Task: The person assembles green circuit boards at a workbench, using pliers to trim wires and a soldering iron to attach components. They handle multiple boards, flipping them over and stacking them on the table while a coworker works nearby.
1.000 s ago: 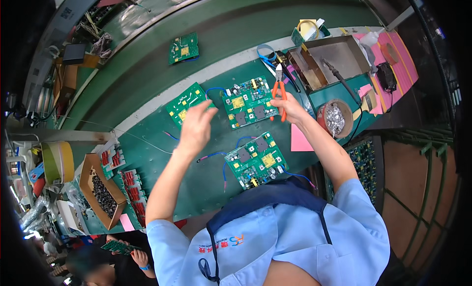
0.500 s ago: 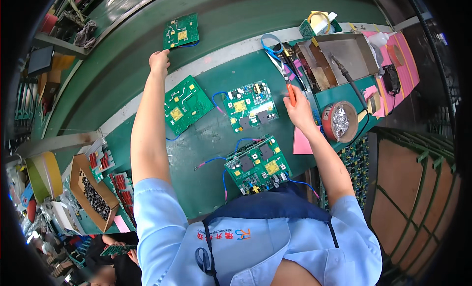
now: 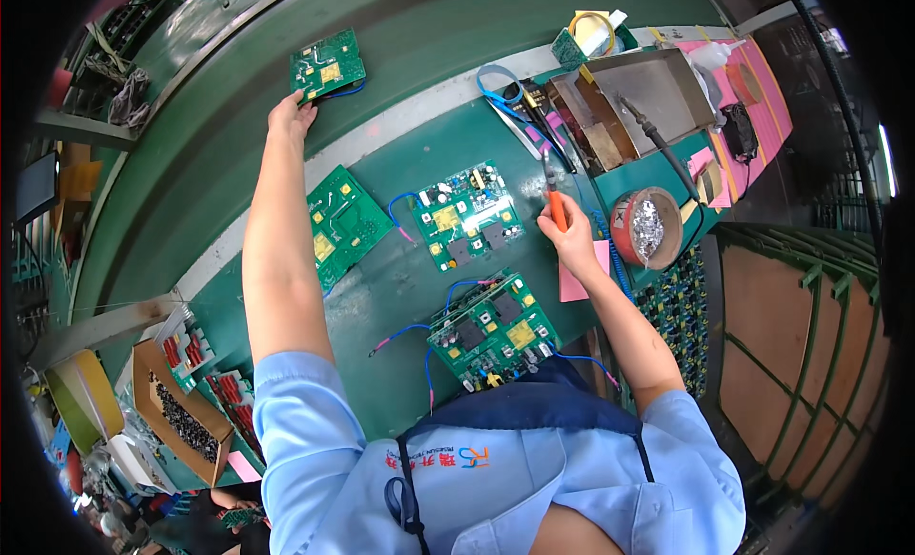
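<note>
At the far left, my left hand (image 3: 291,116) pinches the near edge of a green circuit board (image 3: 329,67) with a blue wire, over the green strip past the worktable. My right hand (image 3: 572,238) is closed around orange-handled pliers (image 3: 557,208), metal tip pointing away from me; the exact jaw shape is too small to make out. Left of the pliers lies a board with its parts facing up (image 3: 467,215). Another board (image 3: 345,221) lies beside my left forearm. Closest to my body, stacked boards (image 3: 496,328) trail blue wires with pink ends.
On the right stand a soldering iron (image 3: 658,135), a metal tray (image 3: 658,88) and a round tub of silvery scraps (image 3: 649,229). A cardboard box of small dark parts (image 3: 181,402) is at the left. Pink paper (image 3: 583,271) lies by my right wrist.
My right hand has drawn the pliers a little toward my body. My left hand stays at the far board's edge. The whole view has shifted slightly.
</note>
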